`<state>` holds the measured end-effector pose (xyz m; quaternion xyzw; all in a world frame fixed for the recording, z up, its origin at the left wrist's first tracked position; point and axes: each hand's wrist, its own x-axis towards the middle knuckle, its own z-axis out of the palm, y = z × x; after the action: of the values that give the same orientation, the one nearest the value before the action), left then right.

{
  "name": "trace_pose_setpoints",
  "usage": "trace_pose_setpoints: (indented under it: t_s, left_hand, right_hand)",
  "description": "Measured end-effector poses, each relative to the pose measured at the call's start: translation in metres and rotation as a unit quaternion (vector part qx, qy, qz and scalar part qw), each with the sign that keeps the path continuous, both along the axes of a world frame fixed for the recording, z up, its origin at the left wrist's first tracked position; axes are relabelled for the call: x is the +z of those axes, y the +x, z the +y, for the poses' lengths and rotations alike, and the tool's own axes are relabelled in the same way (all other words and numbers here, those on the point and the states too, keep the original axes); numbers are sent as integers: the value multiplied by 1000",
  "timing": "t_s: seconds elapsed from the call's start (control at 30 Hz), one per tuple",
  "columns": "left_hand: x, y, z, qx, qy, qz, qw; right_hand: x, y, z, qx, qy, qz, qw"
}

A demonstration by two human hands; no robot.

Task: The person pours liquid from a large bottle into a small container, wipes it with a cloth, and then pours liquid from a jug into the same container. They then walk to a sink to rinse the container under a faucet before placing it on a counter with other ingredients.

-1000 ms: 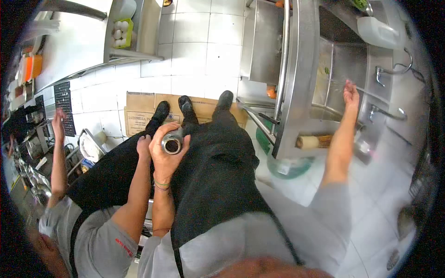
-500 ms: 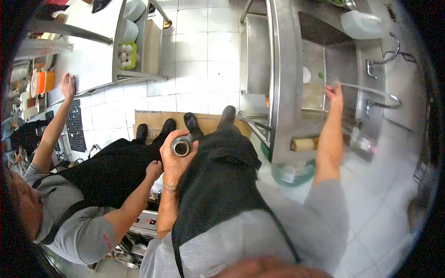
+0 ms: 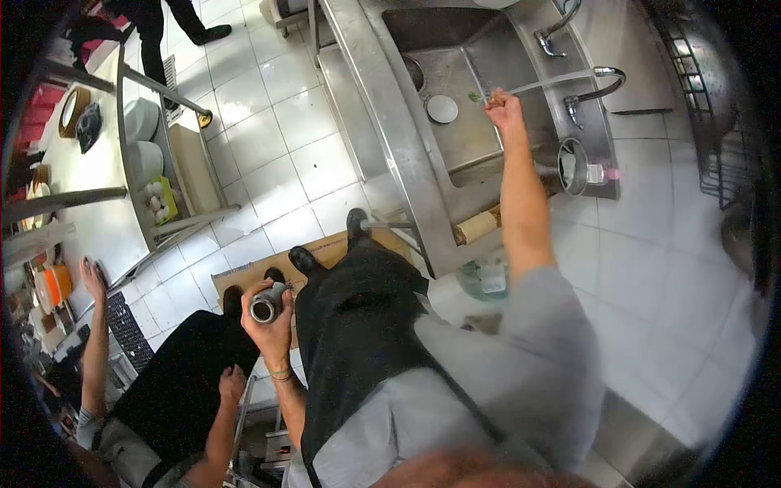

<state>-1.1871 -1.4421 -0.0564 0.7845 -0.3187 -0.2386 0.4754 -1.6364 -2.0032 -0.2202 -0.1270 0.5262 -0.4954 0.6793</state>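
Gripping a metal cup point(image 3: 265, 307) with fingers wrapped around its side, the left hand point(image 3: 275, 329) holds it upright beside the black apron point(image 3: 358, 325), open mouth toward the camera; what is inside is too dark to tell. Just beyond that hand a flattened cardboard sheet point(image 3: 244, 281) lies on the floor under the person's shoes. Below the hand, a co-worker's hand point(image 3: 233, 382) hangs beside a black-trousered leg, and that person's other hand point(image 3: 92, 278) rests on the edge of a steel table point(image 3: 89, 220) well off to the left, whose lower shelf carries a tray of eggs point(image 3: 160, 202) and stacked white bowls point(image 3: 140, 140). The right hand point(image 3: 504, 106) is stretched far out over the steel sink point(image 3: 476, 146), fingers curled together in a stream of water point(image 3: 541, 81) running from the faucet point(image 3: 602, 77); whether it pinches anything is too small to tell. Left of this hand a round white disc point(image 3: 442, 108) lies in the basin, and right of the forearm a metal pot point(image 3: 572, 165) stands on the sink's rim.
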Motion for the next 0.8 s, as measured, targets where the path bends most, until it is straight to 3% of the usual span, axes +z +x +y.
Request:
trace_pose_setpoints:
  t_s: [0.13,0.23,0.27,0.33,0.4,0.47,0.6,0.7,0.8]
  left_hand:
    - [7,-6,-17,2,13,11,1000]
    - [7,-7,-25,-15,11,6,1000]
    - [6,-6,-25,-15,25,6,1000]
    - [5,-6,-29,-9,10,36,999]
    - [6,-5,-35,-16,15,39,999]
    - [15,-8,-43,-16,22,35,999]
    - [12,-9,-47,-24,9,29,999]
    - [8,-12,-53,-31,4,24,999]
    - [9,-16,-56,-37,3,16,999]
  right_hand:
    - [26,5,10,-15,-48,73,996]
    - [24,8,16,125,-13,372,920]
    - [26,-4,15,166,4,465,870]
    - [38,-33,3,187,-2,685,704]
    - [85,-27,21,109,-30,768,631]
    - [124,-50,24,129,-91,837,524]
    - [159,-126,26,139,-84,939,303]
    - [173,-158,29,212,-33,937,275]
    - [180,-178,32,280,-93,918,266]
